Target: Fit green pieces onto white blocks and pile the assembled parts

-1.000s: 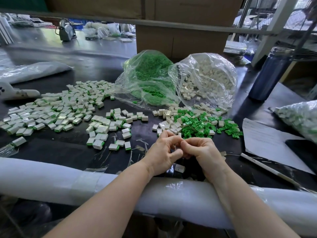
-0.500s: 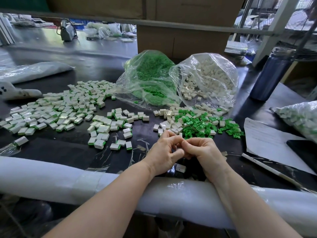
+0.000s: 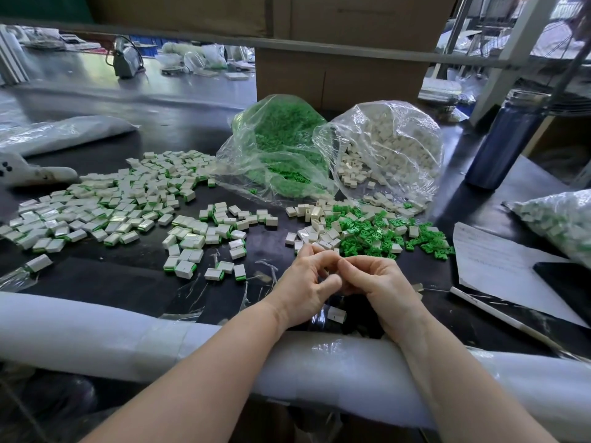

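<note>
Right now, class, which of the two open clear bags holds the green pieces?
The left-hand bag, beside the assembled pile; its contents show green through the plastic, while the right-hand bag holds white blocks.

Loose green pieces (image 3: 377,238) lie scattered in a heap on the dark table, mixed with bare white blocks (image 3: 319,225) at its left edge. Assembled parts (image 3: 105,206), white with green ends, spread flat across the table's left side.

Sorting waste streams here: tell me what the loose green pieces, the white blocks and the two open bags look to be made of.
Green pieces: likely moulded plastic, uniform bright colour, slight sheen. White blocks: likely plastic too, smooth, sharp-edged faces. Bags: thin clear film, wrinkled, glossy highlights.
</note>
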Available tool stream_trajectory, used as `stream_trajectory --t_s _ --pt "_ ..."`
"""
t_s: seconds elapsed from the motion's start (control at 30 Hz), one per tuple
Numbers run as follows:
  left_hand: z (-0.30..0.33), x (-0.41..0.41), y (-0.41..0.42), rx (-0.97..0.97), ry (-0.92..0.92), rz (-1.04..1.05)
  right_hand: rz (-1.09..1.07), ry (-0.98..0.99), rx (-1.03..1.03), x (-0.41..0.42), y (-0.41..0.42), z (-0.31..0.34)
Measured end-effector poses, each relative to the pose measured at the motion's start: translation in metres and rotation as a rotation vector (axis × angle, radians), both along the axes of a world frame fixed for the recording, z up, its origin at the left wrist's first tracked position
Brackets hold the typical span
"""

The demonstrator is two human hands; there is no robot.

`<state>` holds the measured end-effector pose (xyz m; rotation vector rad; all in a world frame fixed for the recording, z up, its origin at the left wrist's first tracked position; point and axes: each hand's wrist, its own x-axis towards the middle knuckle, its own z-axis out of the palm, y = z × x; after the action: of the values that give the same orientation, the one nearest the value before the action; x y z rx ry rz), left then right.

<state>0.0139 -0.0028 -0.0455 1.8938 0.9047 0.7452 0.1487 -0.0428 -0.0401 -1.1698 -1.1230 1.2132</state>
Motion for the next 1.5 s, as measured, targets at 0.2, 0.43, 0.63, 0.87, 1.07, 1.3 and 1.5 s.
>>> stream_trajectory --t_s 0.2,0.43,0.63,0.87,1.07,1.3,1.5 --pt "-0.002 -0.001 0.003 0.039 -0.027 0.081 -0.162 0.039 0.045 0.003 0.0 -0.002" --pt "-0.005 0.0 0.004 0.08 0.015 0.081 -0.282 -0.39 0.196 0.003 0.0 -0.005" --pt "-0.004 0.002 0.002 0.14 0.038 0.102 -0.233 -0.531 0.158 0.002 0.003 -0.01" --pt "-0.003 0.0 0.0 0.161 0.046 0.2 -0.278 -0.456 0.141 0.004 0.005 -0.009" --pt "-0.005 -0.011 0.009 0.278 0.052 0.665 -0.516 -0.407 0.138 0.014 0.004 -0.011" --pt "-0.007 -0.02 0.019 0.08 0.069 0.859 -0.83 -0.16 0.029 0.027 0.008 -0.015" --pt "-0.007 -0.017 0.018 0.046 0.18 0.796 -0.996 0.145 0.011 0.031 0.009 -0.013"
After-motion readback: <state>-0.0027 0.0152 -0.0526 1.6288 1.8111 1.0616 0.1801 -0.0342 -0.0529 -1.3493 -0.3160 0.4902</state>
